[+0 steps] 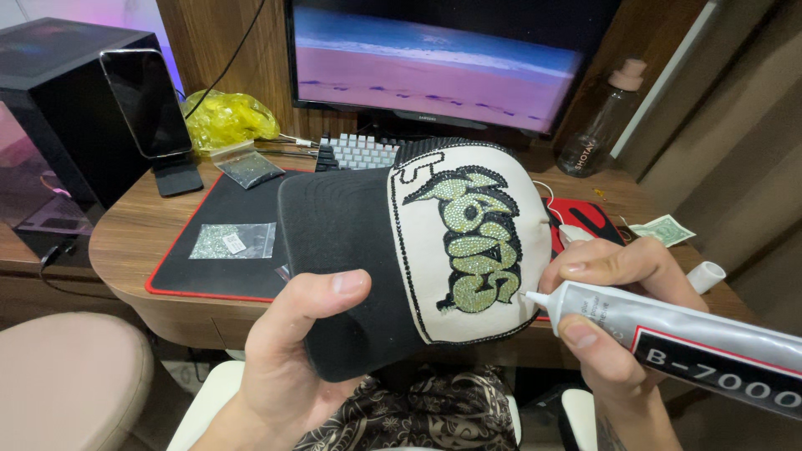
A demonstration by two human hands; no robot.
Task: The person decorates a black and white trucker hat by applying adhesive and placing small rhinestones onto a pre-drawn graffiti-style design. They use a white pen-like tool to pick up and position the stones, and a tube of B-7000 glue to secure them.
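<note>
My left hand (301,351) grips the black brim of a cap (351,242), thumb on top. The cap's white front panel carries a design of green and black rhinestones (476,238) with a black stone border. My right hand (610,309) holds a glue tube (685,334), white with a black and red label. Its thin nozzle tip touches the lower right edge of the white panel, close to the rhinestone design.
A black desk mat with red edge (217,242) holds two small clear bags of rhinestones (232,240). Behind stand a monitor (434,58), keyboard (359,152), phone on a stand (149,104), yellow bag (227,117), clear bottle (601,121), a banknote (664,230) and a white cap (706,276).
</note>
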